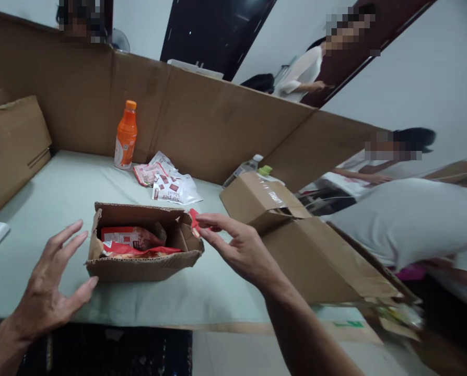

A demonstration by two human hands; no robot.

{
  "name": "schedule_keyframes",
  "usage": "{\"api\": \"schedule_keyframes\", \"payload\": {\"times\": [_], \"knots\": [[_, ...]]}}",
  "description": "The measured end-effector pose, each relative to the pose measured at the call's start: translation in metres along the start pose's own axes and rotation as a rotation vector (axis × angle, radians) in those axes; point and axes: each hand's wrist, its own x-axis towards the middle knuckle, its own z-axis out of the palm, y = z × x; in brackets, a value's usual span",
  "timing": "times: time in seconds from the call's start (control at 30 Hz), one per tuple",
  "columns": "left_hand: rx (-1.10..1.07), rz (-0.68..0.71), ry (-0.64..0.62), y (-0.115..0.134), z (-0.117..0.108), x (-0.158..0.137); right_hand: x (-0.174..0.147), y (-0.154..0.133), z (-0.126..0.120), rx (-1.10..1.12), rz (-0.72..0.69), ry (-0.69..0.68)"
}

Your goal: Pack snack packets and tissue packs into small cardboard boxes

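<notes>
A small, brown, corrugated cardboard box [147, 270] stands open-topped on the pale green worktop [221, 297]. Inside lie glossy red printed packets [119, 236]; another red piece [194, 219] shows at its right edge.

The box [139, 270] is brown, its packets [147, 238] red.

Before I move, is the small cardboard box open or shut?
Open: the small cardboard box has its top uncovered, with red packets visible inside.

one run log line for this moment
left hand: open, beside carton | right hand: at red item, grip unclear | carton: open, red bags inside
</notes>
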Motion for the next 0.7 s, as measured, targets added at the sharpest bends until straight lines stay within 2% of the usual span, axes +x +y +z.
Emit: {"api": "schedule_keyframes", "payload": {"times": [0.1,0.33,0.57,0.7], "knots": [[-0.036,0.0,-0.05,0.002,0.006,-0.001,-0.003,0.004,0.008,0.028,0.001,-0.088],[-0.074,0.015,-0.086,0.003,0.014,0.004,-0.004,0.003,0.023,0.117,-0.12,-0.256],[-0.022,-0.087,-0.013,0.009,0.023,0.012,-0.01,0.006,0.017,0.137,-0.106,-0.327],[0.089,-0.073,0.017,0.01,0.026,0.015,-0.02,0.016,0.02,0.198,-0.194,-0.266]]}}
